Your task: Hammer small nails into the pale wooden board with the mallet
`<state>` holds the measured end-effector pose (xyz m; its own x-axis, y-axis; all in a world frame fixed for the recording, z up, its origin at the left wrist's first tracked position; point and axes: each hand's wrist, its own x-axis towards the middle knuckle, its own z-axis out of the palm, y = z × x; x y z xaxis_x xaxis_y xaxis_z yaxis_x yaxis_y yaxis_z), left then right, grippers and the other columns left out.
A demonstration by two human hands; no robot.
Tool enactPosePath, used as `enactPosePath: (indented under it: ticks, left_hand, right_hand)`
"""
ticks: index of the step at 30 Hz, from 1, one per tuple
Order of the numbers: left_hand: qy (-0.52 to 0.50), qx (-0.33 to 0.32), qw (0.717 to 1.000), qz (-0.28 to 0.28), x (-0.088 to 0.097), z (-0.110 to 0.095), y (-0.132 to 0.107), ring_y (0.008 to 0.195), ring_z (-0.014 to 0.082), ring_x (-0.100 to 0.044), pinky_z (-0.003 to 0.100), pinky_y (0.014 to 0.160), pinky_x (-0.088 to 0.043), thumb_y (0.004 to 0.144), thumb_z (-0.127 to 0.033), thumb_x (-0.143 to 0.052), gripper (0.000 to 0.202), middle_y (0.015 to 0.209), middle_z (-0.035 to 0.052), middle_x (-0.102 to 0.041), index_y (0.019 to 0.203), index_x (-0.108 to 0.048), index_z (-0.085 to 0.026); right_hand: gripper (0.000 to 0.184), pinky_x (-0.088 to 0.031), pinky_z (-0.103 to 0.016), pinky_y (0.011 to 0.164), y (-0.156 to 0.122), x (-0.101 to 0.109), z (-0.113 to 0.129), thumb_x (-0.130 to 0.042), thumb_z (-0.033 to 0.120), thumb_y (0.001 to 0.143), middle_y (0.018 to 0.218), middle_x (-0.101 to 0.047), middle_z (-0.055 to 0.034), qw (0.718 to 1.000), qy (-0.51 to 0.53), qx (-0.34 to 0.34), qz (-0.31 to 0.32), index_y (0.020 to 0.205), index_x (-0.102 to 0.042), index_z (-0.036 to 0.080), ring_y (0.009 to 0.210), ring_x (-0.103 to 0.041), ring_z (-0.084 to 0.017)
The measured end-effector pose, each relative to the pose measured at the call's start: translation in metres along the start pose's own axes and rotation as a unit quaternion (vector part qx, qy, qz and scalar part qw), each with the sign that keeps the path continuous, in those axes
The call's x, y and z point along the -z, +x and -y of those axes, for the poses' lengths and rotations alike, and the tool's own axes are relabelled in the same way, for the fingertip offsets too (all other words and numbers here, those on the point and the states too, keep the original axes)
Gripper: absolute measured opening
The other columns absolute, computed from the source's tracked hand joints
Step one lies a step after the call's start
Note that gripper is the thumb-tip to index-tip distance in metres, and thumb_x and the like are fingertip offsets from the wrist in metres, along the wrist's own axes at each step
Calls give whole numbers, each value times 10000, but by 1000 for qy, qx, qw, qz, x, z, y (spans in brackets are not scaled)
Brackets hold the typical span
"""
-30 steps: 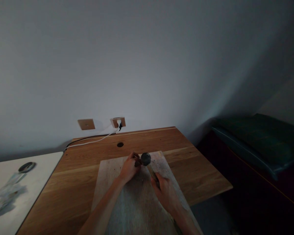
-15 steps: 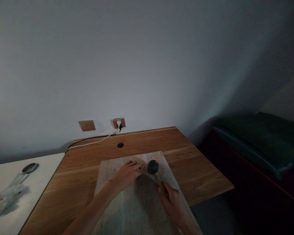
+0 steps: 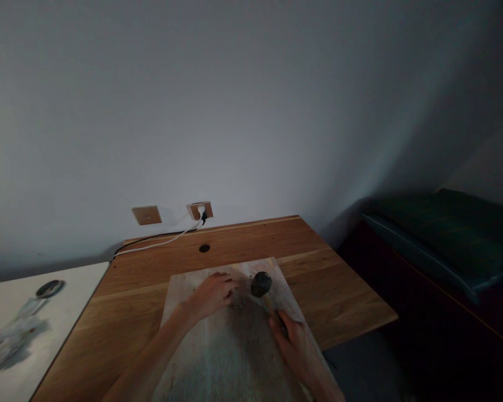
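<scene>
My right hand [image 3: 291,340] is wrapped around the wooden handle of a mallet [image 3: 261,284]. The mallet's dark, rounded head hovers over or rests on a pale wooden board [image 3: 218,357]; which of these I cannot tell. Thin, nail-like metal pieces [image 3: 241,301] show on the board between the mallet head and my left hand, too small to make out clearly. My left hand [image 3: 216,291] lies low over the board's upper left part, fingers bent and loosely apart, close beside these pieces. I see nothing held in it, though its fingertips are partly hidden.
Under the board is a brown wooden table [image 3: 331,279] with a round dark hole [image 3: 204,248]. A white surface [image 3: 67,318] adjoins on the left, bearing a clear plastic bag [image 3: 14,340] and a round dark object [image 3: 49,288]. Cables [image 3: 163,242] run to a wall socket [image 3: 200,210].
My left hand has drawn back slightly to the left, away from the small metal pieces. The right hand and mallet are nearly where they were. The whole view has shifted a little.
</scene>
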<state>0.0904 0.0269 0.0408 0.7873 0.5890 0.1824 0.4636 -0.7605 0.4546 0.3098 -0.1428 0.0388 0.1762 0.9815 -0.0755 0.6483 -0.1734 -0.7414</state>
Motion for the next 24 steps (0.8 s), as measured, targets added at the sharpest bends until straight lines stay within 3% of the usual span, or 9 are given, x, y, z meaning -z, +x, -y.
enactPosePath:
  ticks: [7, 13, 18, 24]
  left_hand:
    - [-133, 127, 979, -83, 1, 25, 0, 785, 182, -676, 274, 766, -514, 835, -184, -575, 180, 840, 26, -742, 929, -725, -216]
    - [-99, 133, 982, -90, -18, 27, 5, 828, 206, -695, 298, 784, -522, 827, -176, -595, 179, 904, 37, -753, 939, -732, -201]
    - [-97, 134, 980, -114, -20, 25, 8, 853, 206, -698, 299, 807, -521, 814, -141, -604, 189, 930, 38, -754, 943, -725, -210]
    - [-96, 127, 982, -105, -25, 23, 3, 837, 184, -682, 282, 785, -515, 829, -140, -577, 193, 925, 32, -732, 941, -715, -214]
  right_hand:
    - [432, -427, -305, 654, 0, 0, 0, -336, 531, 964, 760, -700, -78, 1000, 8, -8, 0, 861, -605, 209, 723, -669, -231]
    - [421, -412, -292, 615, 1, -3, -4, -353, 521, 969, 719, -690, -63, 1000, 14, 1, -10, 852, -611, 210, 688, -660, -223]
    - [434, -415, -293, 621, 1, -3, -4, -334, 535, 962, 713, -682, -60, 1000, 7, -7, -5, 869, -607, 212, 684, -660, -222]
    - [441, -450, -305, 678, 1, -3, -5, -341, 542, 953, 770, -697, -74, 1000, 8, -19, -4, 927, -619, 200, 757, -678, -242]
